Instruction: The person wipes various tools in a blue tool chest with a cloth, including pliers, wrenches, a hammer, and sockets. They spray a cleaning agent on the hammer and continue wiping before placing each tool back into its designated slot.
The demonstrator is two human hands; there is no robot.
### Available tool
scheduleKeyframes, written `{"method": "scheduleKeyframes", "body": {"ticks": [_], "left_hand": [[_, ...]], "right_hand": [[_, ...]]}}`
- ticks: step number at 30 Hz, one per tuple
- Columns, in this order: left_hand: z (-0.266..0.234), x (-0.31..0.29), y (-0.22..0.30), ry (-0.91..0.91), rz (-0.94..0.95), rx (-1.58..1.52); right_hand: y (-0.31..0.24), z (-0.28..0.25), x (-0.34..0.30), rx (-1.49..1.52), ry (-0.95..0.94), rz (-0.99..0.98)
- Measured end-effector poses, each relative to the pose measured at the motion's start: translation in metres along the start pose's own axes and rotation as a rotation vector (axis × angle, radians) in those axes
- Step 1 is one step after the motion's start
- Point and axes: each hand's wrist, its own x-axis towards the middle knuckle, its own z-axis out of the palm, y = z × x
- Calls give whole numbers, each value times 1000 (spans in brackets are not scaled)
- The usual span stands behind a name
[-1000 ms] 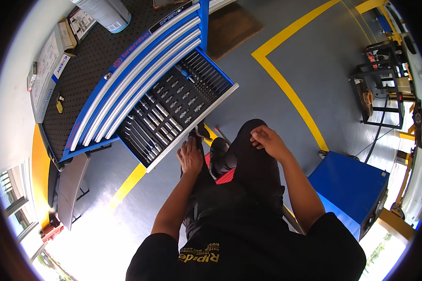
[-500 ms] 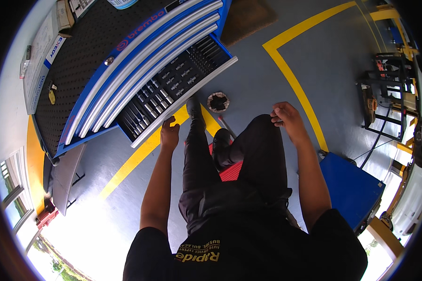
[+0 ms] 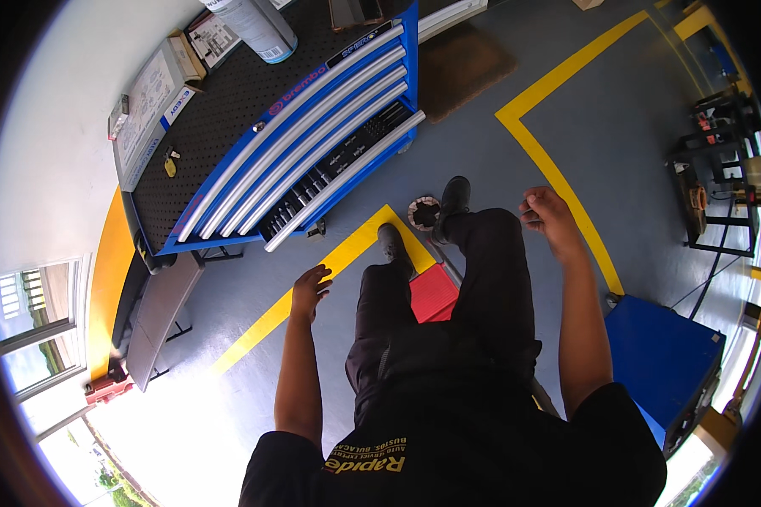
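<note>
My left hand (image 3: pixel 310 293) hangs over the floor in front of the tool cabinet, fingers loosely bent and apart, with nothing seen in it. Nearest to it is the pulled-out drawer (image 3: pixel 347 177) of the blue tool cabinet (image 3: pixel 196 221), which touches neither hand. Sockets (image 3: pixel 313 188) lie in rows in the drawer's black tray, partly hidden by the drawer front. Out to the right, my right hand (image 3: pixel 551 216) is held up over the floor, its fingers half curled and slightly apart, and it too shows nothing held.
A red step-like object (image 3: pixel 434 293) lies between my legs, beside a round floor opening (image 3: pixel 424 212). To the right stands a blue box-shaped cabinet (image 3: pixel 659 355). A spray can (image 3: pixel 262 34), boxes and a yellow-tagged key (image 3: pixel 171 165) rest on the cabinet top.
My body has moved back from the tool cabinet, and my right foot has stepped forward beside the floor opening. The left hand is farther from the drawer, which shows less of its inside.
</note>
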Motion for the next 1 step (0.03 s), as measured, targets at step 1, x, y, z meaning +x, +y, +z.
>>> {"method": "scheduleKeyframes", "body": {"ticks": [1], "left_hand": [[4,3,11,-1,18,1]], "right_hand": [[4,-3,7,-21,-41,6]]}}
